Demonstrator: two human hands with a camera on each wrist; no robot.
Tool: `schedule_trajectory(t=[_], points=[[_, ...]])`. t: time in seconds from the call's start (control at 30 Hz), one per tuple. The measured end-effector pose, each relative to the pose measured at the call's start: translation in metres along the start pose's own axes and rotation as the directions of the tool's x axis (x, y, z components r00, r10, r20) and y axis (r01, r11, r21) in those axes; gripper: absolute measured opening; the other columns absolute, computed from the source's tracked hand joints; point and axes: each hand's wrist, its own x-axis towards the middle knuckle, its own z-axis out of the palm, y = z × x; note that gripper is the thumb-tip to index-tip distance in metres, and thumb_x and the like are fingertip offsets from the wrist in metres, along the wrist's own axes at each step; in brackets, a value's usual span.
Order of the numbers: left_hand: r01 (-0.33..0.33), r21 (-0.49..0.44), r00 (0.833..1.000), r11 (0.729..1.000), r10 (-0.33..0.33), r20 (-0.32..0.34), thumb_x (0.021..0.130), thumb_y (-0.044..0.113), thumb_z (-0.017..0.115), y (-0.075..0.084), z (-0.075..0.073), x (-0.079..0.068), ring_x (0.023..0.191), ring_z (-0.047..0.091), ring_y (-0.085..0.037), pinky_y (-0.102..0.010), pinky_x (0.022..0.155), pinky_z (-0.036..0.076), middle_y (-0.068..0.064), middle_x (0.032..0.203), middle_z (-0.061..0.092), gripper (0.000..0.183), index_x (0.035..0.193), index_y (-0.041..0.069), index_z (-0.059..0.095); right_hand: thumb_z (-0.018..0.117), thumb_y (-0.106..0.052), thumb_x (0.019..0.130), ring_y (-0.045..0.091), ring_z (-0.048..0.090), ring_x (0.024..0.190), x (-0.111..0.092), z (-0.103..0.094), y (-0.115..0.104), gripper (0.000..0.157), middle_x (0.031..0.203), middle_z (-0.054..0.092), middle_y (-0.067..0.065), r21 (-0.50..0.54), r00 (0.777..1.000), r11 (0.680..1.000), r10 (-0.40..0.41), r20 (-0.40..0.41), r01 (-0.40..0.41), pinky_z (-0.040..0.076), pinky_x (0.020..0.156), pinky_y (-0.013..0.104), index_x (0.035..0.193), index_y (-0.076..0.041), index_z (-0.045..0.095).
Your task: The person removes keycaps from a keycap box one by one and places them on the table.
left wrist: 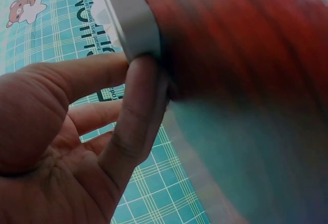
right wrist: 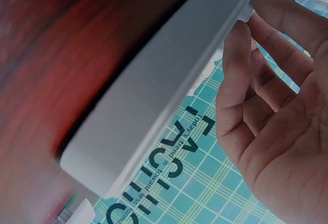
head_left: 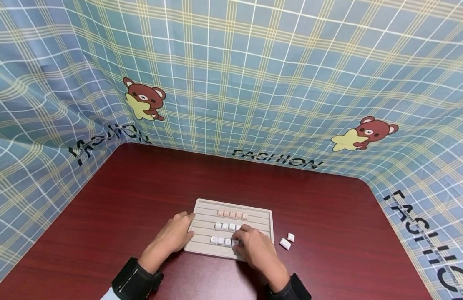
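Note:
A pale grooved tray lies on the table and carries three rows of keycaps. The far row of keycaps is pinkish, while the middle keycaps and near keycaps are white with dark marks. My left hand rests against the tray's left edge, thumb and fingers touching it with little bend. Over the right end of the near row, my right hand pinches a white keycap between thumb and fingertips. That hand hides part of the middle and near rows.
Two loose white keycaps, a larger keycap and a smaller keycap, lie right of the tray. The dark red table meets a checked cloth at its back and sides.

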Motion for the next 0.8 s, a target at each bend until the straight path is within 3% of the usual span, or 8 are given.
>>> schedule_trajectory(t=[0.53, 0.8], points=[[0.013, -0.006, 1.000, 1.000, -0.013, 0.004, 0.076, 0.000, 0.076, 0.0007, -0.0011, -0.0021, 0.075, 0.066, -0.035, -0.044, 0.063, 0.054, -0.019, 0.091, 0.063, 0.032, 0.106, -0.003, 0.066, 0.079, -0.016, 0.074, 0.002, 0.056, 0.064, -0.0014, 0.0011, 0.0015, 0.016, 0.082, 0.060, -0.009, -0.007, 1.000, 1.000, -0.012, 0.004, 0.012, 0.046, 0.052, 0.022, 0.089, -0.019, 0.073], [0.007, 0.012, 1.000, 1.000, -0.007, 0.000, 0.076, 0.000, 0.077, 0.0008, -0.0008, -0.0019, 0.076, 0.066, -0.037, -0.045, 0.064, 0.055, -0.021, 0.092, 0.063, 0.033, 0.107, -0.006, 0.065, 0.080, -0.017, 0.074, 0.006, 0.063, 0.069, -0.0049, -0.0036, 0.0053, 0.016, 0.083, 0.062, -0.008, -0.014, 0.999, 1.000, -0.013, -0.052, 0.012, 0.049, 0.054, 0.024, 0.088, -0.018, 0.073]])
